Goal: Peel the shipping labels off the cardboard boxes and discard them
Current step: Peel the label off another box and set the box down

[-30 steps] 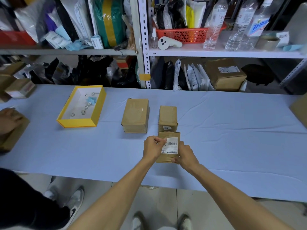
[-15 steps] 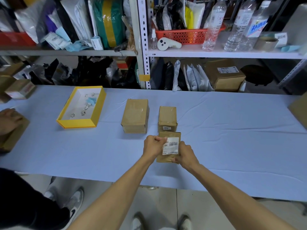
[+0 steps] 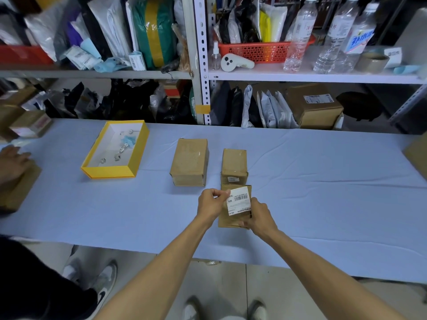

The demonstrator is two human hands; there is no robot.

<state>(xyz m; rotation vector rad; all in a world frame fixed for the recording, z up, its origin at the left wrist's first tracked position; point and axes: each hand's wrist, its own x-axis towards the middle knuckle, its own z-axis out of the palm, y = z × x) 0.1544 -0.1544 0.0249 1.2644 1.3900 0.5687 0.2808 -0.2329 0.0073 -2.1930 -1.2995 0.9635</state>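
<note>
Blue cloth covers the bench (image 3: 323,204); a yellow tray (image 3: 111,174) sits toward its left end, a bare cardboard box (image 3: 189,161) and a smaller box (image 3: 233,163) mid-bench. Just in front of the smaller one, nearer the front edge, stands the labelled box (image 3: 227,221). The right hand (image 3: 260,214) grips its near right side; the left hand (image 3: 209,205) pinches the left edge of the shipping label (image 3: 239,200). Peel low and slowly across the face, I judge, with the box pinned down, so the paper comes off whole
</note>
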